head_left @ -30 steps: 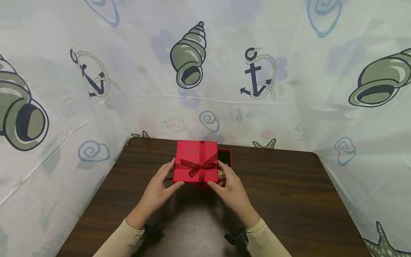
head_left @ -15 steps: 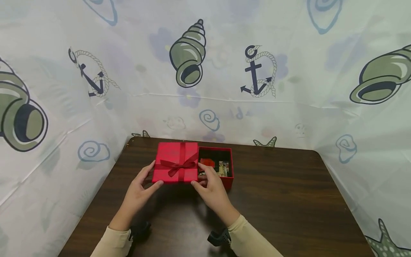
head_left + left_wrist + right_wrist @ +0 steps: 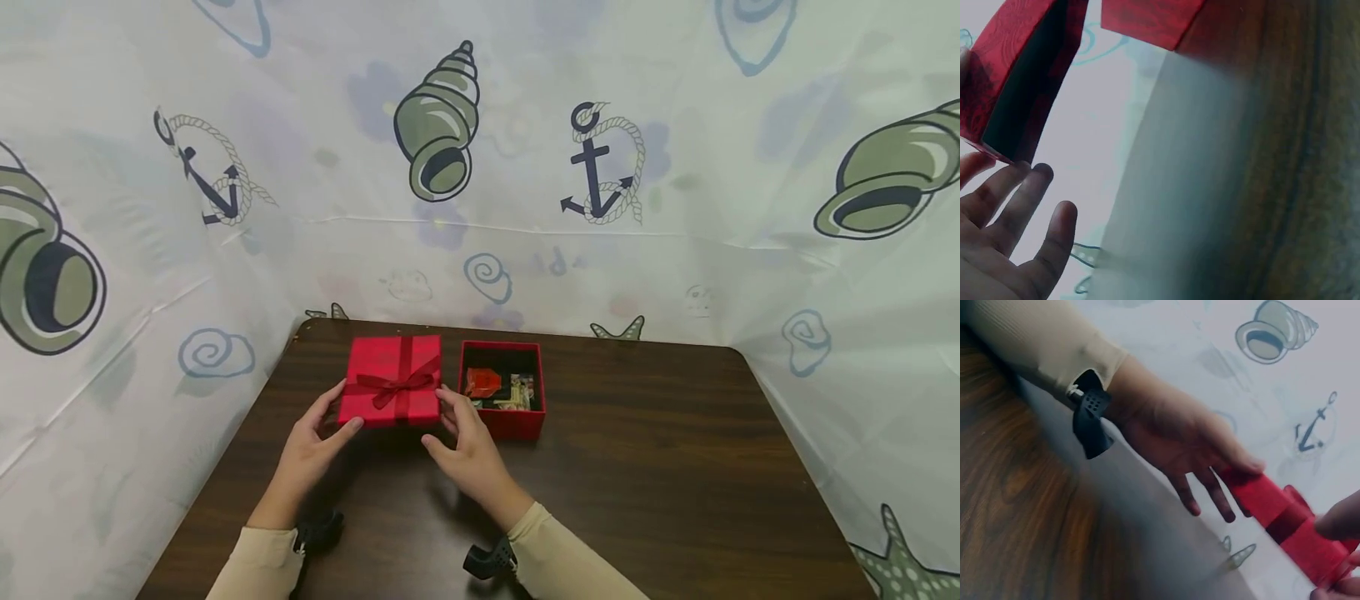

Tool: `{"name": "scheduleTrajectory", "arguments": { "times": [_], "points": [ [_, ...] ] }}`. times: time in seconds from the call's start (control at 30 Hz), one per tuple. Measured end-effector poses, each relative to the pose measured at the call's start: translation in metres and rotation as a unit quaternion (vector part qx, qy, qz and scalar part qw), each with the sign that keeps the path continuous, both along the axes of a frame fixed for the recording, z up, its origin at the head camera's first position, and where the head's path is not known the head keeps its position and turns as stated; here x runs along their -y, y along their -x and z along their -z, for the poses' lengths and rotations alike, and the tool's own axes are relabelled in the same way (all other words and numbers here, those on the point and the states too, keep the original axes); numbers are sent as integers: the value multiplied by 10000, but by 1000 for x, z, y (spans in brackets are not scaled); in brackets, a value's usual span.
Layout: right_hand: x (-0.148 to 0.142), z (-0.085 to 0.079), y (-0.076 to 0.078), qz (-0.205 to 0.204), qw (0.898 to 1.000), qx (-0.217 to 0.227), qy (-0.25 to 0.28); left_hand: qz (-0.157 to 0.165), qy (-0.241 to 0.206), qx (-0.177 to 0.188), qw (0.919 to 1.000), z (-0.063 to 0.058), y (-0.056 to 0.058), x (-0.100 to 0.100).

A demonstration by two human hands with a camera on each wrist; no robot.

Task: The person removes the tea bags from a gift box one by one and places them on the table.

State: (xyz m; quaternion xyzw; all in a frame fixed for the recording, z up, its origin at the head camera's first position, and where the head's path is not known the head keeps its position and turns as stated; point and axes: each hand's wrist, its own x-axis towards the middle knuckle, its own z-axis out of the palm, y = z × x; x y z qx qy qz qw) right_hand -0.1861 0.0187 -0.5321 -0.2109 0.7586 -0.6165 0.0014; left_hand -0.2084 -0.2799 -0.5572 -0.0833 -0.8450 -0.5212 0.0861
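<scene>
A red gift box lid [image 3: 375,362] with a darker ribbon bow is held above the table, left of its box. My left hand [image 3: 303,450] grips the lid's left side; the left wrist view shows two fingers of that hand [image 3: 991,262] free and spread below it. At the lid's right edge, the fingers of my right hand [image 3: 472,458] touch it, while the thumb stands apart from the front edge. The uncovered red box [image 3: 513,427] holds an orange-red packet [image 3: 482,382] and a gold multicoloured item [image 3: 520,392]. In the left wrist view, the lid's hollow underside [image 3: 1029,87] shows.
The dark brown wooden table [image 3: 660,467] reaches back to a pale fabric wall [image 3: 525,158] printed with shells, anchors and starfish. Black wrist-worn devices [image 3: 321,533] sit below both hands.
Both hands have carried the lid left off the box, bringing the box's inside into view. My right thumb has come away from the lid's front edge.
</scene>
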Motion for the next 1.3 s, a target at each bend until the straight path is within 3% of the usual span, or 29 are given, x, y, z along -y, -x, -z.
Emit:
{"name": "scheduleTrajectory", "arguments": {
  "times": [0.17, 0.43, 0.53, 0.8, 1.0, 1.3],
  "points": [
    [-2, 15, 2, -489, 9986, -129, 174, 27, 121, 225, 9997, 8, 4, 4],
    [-6, 39, 11, -1191, 9891, -832, 219, 87, 32, 503, 9987, 21, 7, 13],
    [-7, 47, 11, -1288, 9885, -761, 240, 69, 73, 621, 9980, 25, 10, 14],
    [-8, 62, 12, -1653, 9850, 168, 462, 69, 120, 982, 9951, 30, 16, 14],
    [-7, 66, 16, -1685, 9847, 71, 430, 143, -236, 1109, 9934, 30, 16, 12],
    [-5, 67, 17, -1442, 9893, -137, -177, -78, -50, 1130, 9936, 30, 17, 12]
  ]
}}
